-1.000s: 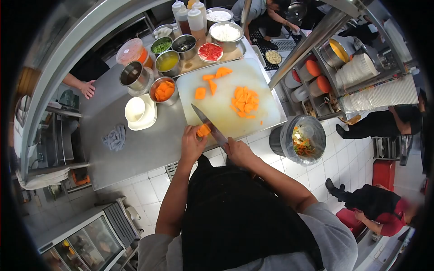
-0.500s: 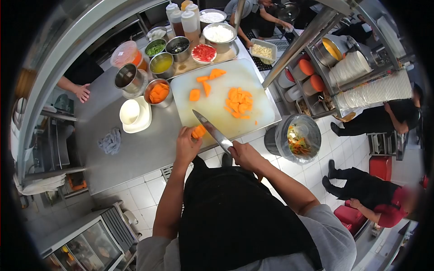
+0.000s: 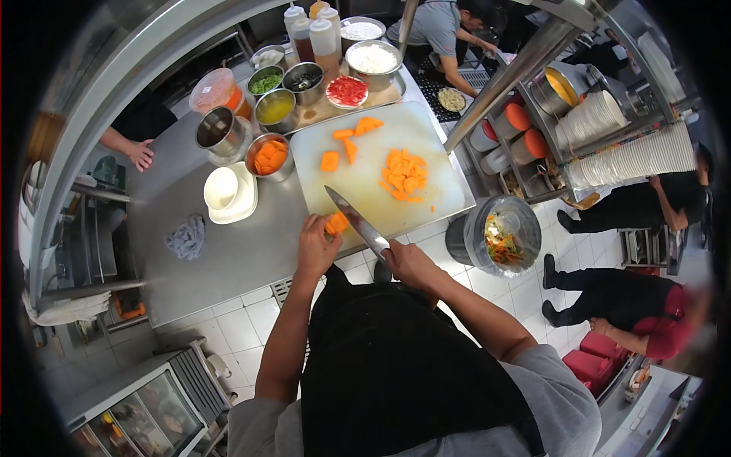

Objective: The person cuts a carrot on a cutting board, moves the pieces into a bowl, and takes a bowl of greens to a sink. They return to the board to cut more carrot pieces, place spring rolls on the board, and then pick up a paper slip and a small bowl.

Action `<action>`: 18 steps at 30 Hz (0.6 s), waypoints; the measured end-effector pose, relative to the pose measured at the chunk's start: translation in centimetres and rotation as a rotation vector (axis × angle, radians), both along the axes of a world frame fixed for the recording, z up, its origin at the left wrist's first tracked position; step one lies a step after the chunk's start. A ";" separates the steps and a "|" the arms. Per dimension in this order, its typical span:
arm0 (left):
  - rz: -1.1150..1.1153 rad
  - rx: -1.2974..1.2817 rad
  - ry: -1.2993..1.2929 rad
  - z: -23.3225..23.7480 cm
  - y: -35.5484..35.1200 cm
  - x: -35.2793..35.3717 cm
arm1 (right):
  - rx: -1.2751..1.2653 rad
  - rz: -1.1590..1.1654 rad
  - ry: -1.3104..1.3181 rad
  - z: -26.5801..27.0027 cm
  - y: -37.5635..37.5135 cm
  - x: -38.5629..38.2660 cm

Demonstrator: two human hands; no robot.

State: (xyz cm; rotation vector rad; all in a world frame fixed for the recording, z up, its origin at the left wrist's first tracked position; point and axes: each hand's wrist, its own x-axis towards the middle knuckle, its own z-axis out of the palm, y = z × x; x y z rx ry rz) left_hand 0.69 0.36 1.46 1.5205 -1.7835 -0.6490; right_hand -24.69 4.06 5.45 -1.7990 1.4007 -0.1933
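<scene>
My right hand point(image 3: 411, 261) is closed round the handle of a kitchen knife point(image 3: 356, 221), its blade angled up and left over the cutting board point(image 3: 426, 126). At the board's near-left edge, the fingers of my left hand point(image 3: 317, 244) grip a piece of carrot point(image 3: 336, 223), right beside the blade. Farther up the board lie a few larger carrot chunks point(image 3: 330, 161). A heap of carrot slices point(image 3: 403, 175) rests on the right part of the board. Beyond the left edge, a steel bowl point(image 3: 269, 157) contains more carrot slices.
Steel containers point(image 3: 276, 112) and squeeze bottles point(image 3: 324, 38) crowd the back of the steel table point(image 3: 167, 282). White dishes point(image 3: 231, 192) and a grey cloth point(image 3: 186, 238) lie on the left. A lined bin point(image 3: 502, 234) stands off the right corner. Other people are around; one hand point(image 3: 140, 155) rests far left.
My hands, the knife and the carrot piece stay nearly in place. At the back, a co-worker leans farther into view, and the rectangular container there has gone. A person at right has shifted.
</scene>
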 end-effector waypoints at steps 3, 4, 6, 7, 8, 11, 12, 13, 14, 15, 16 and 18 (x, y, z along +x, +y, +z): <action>-0.007 0.002 -0.028 0.2 0.1 0.0 | -0.035 -0.010 0.015 -0.5 -0.1 0.5; -0.005 0.002 -0.029 0.2 0.0 0.0 | -0.035 -0.008 0.015 -0.8 -0.1 0.7; -0.011 -0.004 -0.027 0.2 0.0 0.0 | -0.062 -0.016 0.023 -1.2 -0.2 1.1; -0.009 -0.003 -0.028 0.2 0.0 0.0 | -0.061 -0.014 0.023 -1.5 -0.2 1.3; -0.010 -0.007 -0.036 0.2 0.0 -0.1 | -0.073 -0.018 0.012 -1.8 -0.3 1.5; -0.005 0.000 -0.038 0.2 0.1 0.0 | -0.052 -0.022 -0.059 -1.3 -0.7 1.5; -0.004 0.010 -0.030 0.2 0.0 -0.1 | -0.019 -0.027 -0.117 -1.0 -0.8 1.3; -0.008 0.005 -0.029 0.2 -0.1 -0.2 | -0.024 -0.030 -0.115 -1.0 -1.1 1.1; -0.012 0.001 -0.028 0.2 -0.1 -0.2 | 0.151 -0.081 -0.206 -0.9 -1.3 0.8; -0.015 -0.002 -0.029 0.2 0.0 -0.1 | 0.328 -0.131 -0.297 -0.5 -1.6 0.7; -0.016 -0.007 -0.029 0.1 0.0 0.0 | 0.323 -0.131 -0.297 0.1 -1.8 0.5; -0.019 0.001 -0.026 0.1 0.0 0.0 | 0.521 -0.164 -0.315 1.3 -2.1 -0.1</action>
